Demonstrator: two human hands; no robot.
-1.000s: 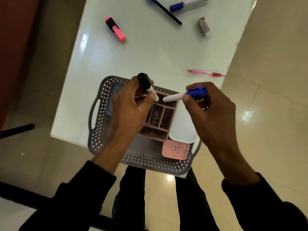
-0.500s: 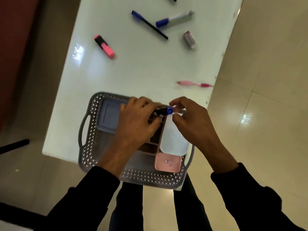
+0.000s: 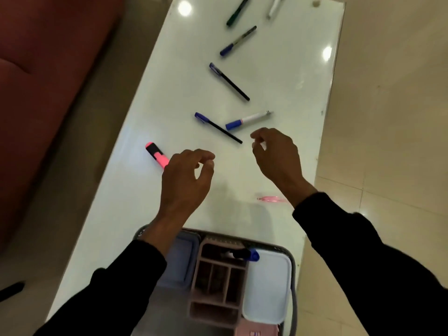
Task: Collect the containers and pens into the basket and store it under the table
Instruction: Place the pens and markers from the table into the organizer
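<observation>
Moved: both hands have left the basket and now reach out over the desk; the two markers they held half a second ago lie in the organiser
Left hand [image 3: 185, 180]: above the desk, fingers loosely curled, holding nothing, just beside the near end of the highlighter
Right hand [image 3: 276, 155]: above the desk, fingers loosely curled, holding nothing, near the blue-capped marker and the tip of the nearer pen
Highlighter [image 3: 157, 155]: pink with a black cap, flat on the desk, long axis diagonal, cap end pointing far-left
Nearer pen [image 3: 218, 128]: black barrel, blue cap, long axis diagonal, cap far-left, tip near-right
Blue-capped marker [image 3: 248, 120]: white barrel, lying almost crosswise, cap to the left, just beside the nearer pen
Farther pen [image 3: 229, 81]: same kind, same diagonal, cap far-left
Far pens: a blue-capped one [image 3: 238, 41] and a dark green one [image 3: 238, 11], both slanting with their far ends to the right; a white one [image 3: 275, 6] at the top edge
Pink pen [image 3: 272, 198]: blurred, lying crosswise near the right sleeve
Basket [image 3: 292, 282]: grey, at the near end of the desk
Basket contents: a pink organiser [image 3: 218, 284] between a blue-grey lid [image 3: 180, 260] and a white lid [image 3: 268, 287]
Stored marker [image 3: 243, 254]: blue cap, lying across the organiser's far compartment, cap to the right
Desk [image 3: 145, 117]: white, glossy, running away from the person
</observation>
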